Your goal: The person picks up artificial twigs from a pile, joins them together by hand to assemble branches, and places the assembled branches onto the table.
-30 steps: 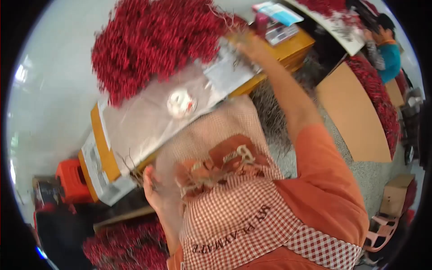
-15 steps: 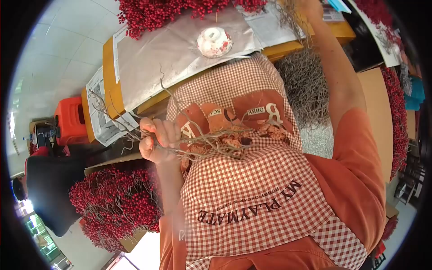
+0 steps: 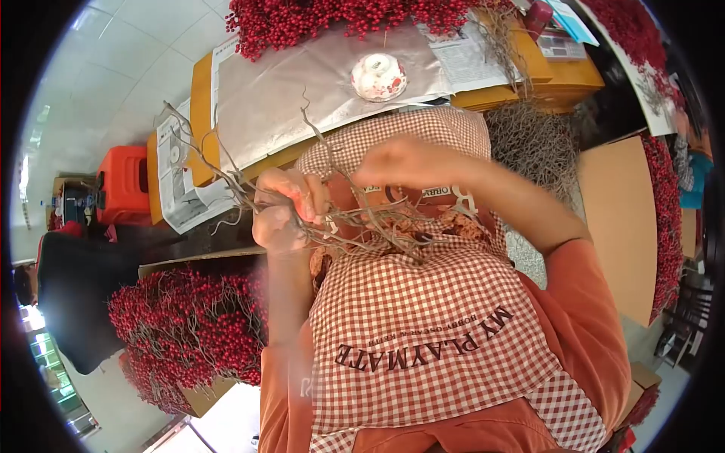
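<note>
Grey-brown forked twigs [image 3: 393, 226]: woody, matt, rough
Round red berries [image 3: 340, 19]: smooth, glossy
White red-patterned upturned bowl [image 3: 378, 77]: glazed-looking, shiny
Red-and-white checked apron [image 3: 423, 294]: matt woven cloth
Yellow-brown desk [image 3: 202, 113]: smooth, wood-like
Grey creased sheet [image 3: 287, 94]: smooth, faint sheen
Flat tan panel [image 3: 615, 219]: matt cardboard

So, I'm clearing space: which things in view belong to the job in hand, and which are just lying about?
Likely the job:
bare brown twigs in the left hand
piled red-berried branches
possibly the white, red-patterned bowl

Probably lying about:
orange-red plastic object
flat blue-and-white packet
</note>
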`<action>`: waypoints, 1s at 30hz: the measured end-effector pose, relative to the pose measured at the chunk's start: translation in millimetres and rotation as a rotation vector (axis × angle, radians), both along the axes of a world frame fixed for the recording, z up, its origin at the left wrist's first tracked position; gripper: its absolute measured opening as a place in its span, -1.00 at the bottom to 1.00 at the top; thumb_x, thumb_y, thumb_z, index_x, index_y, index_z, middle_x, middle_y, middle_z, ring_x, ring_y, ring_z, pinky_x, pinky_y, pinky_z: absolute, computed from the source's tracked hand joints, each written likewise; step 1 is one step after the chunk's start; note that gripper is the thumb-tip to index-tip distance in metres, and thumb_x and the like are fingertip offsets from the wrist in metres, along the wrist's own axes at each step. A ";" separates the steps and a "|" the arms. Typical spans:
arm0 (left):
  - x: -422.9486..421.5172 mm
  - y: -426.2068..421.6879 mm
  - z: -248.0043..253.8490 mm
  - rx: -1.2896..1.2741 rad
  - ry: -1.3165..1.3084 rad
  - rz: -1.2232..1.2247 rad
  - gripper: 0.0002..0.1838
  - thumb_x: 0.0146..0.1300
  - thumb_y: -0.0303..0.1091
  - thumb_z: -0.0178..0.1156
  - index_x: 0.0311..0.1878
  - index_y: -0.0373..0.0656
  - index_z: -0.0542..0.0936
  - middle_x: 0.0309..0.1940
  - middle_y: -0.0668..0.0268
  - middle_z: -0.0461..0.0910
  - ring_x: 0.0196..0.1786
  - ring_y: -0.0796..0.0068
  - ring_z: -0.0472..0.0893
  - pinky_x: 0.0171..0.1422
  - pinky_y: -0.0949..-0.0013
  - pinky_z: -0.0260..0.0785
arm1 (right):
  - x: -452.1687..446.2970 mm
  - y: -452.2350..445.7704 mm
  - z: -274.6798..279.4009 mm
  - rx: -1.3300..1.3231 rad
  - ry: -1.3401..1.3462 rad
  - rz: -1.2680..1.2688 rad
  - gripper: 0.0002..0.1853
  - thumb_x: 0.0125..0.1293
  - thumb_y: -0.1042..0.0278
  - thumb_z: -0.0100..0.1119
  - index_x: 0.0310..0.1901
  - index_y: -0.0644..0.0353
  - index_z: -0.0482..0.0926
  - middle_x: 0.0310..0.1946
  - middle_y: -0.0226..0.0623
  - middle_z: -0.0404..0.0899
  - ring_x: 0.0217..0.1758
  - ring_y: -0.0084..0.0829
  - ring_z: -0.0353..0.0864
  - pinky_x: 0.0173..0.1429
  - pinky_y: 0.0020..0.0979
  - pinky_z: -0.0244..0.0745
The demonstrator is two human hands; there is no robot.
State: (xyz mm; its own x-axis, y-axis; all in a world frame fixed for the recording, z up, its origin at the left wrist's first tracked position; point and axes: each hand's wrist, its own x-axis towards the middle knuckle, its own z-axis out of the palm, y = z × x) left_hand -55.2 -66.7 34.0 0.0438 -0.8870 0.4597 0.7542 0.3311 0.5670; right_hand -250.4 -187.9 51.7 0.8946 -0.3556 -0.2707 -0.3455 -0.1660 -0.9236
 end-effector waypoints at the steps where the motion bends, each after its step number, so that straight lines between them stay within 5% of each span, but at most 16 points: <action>1: -1.8 2.2 1.6 -0.002 -0.016 -0.013 -0.75 0.03 -0.42 0.10 -0.19 -0.28 0.51 -0.55 0.20 0.48 -0.56 0.37 0.42 -0.51 0.40 0.30 | 11.9 21.4 -2.7 0.056 -0.115 -0.011 -0.64 0.29 0.08 0.16 -0.13 0.24 0.61 -0.31 -0.32 0.64 -0.24 -0.49 0.59 -0.10 -0.43 0.49; 3: -9.3 10.0 11.8 0.004 -0.045 0.033 -0.79 0.06 -0.44 0.05 -0.23 -0.29 0.50 -0.65 0.25 0.43 -0.61 0.42 0.37 -0.53 0.44 0.25 | 21.6 38.2 -14.4 0.092 -0.241 -0.007 -0.67 0.30 0.10 0.15 -0.19 0.26 0.62 -0.34 -0.31 0.64 -0.27 -0.51 0.60 -0.13 -0.44 0.51; 5: -0.1 27.0 14.2 0.083 -0.115 0.105 -0.83 0.11 -0.38 0.06 -0.24 -0.22 0.50 -0.70 0.32 0.36 -0.66 0.47 0.30 -0.59 0.44 0.14 | 25.6 42.3 -12.7 0.336 -0.316 -0.371 -0.74 0.28 0.19 0.17 -0.31 0.27 0.60 -0.39 -0.31 0.63 -0.37 -0.55 0.61 -0.28 -0.50 0.52; 7: -2.4 41.1 19.4 0.272 -0.117 0.280 -0.87 0.20 -0.30 0.03 -0.29 -0.13 0.50 -0.82 0.45 0.18 -0.75 0.59 0.12 -0.67 0.45 -0.06 | 5.5 14.5 6.0 0.219 -0.354 -0.653 -0.89 0.24 0.38 0.13 -0.33 0.23 0.57 -0.46 -0.35 0.61 -0.56 -0.64 0.49 -0.53 -0.56 0.39; 10: 10.6 58.6 11.5 0.333 -0.082 0.403 -0.86 0.21 -0.28 0.03 -0.30 -0.12 0.51 -0.82 0.47 0.14 -0.75 0.60 0.08 -0.67 0.46 -0.08 | -48.6 -38.2 7.2 0.174 -0.398 -1.021 -0.94 0.21 0.43 0.11 -0.37 0.19 0.55 -0.40 -0.39 0.62 -0.69 -0.75 0.22 -0.66 -0.64 0.16; 12: 29.9 64.6 9.2 0.285 -0.036 0.421 -0.81 0.24 -0.23 0.06 -0.25 -0.13 0.53 -0.79 0.48 0.14 -0.74 0.61 0.08 -0.63 0.49 -0.03 | -103.3 -70.6 13.8 0.040 -0.532 -1.174 -0.91 0.28 0.40 0.07 -0.31 0.19 0.55 -0.33 -0.35 0.63 -0.67 -0.75 0.23 -0.63 -0.67 0.17; 16: 38.3 62.3 14.5 0.200 -0.032 0.345 -0.55 0.24 -0.10 0.13 0.12 -0.15 0.46 -0.42 0.32 0.41 -0.38 0.44 0.35 -0.37 0.42 0.18 | -99.1 -38.9 43.1 0.012 -0.660 -0.972 -0.80 0.36 0.26 0.05 -0.28 0.21 0.56 -0.41 -0.35 0.60 -0.56 -0.67 0.43 -0.57 -0.62 0.32; 20: 30.1 47.2 0.4 0.266 0.045 0.256 -0.40 0.14 -0.19 0.22 0.23 -0.23 0.36 -0.02 0.16 0.50 0.09 0.10 0.44 0.18 0.07 0.29 | -63.9 -17.2 35.3 0.191 -0.503 -0.653 -0.78 0.36 0.27 0.07 -0.17 0.27 0.54 -0.34 -0.33 0.60 -0.51 -0.67 0.50 -0.49 -0.65 0.36; 30: 23.1 39.4 -3.0 0.349 0.051 0.350 -0.44 0.08 -0.48 0.21 0.20 -0.25 0.36 0.08 0.08 0.46 0.22 0.03 0.38 0.39 -0.03 0.12 | 15.1 31.1 20.0 -0.143 -0.456 -0.311 -0.77 0.19 0.37 0.28 -0.17 0.28 0.57 -0.38 -0.45 0.56 -0.50 -0.69 0.47 -0.46 -0.61 0.39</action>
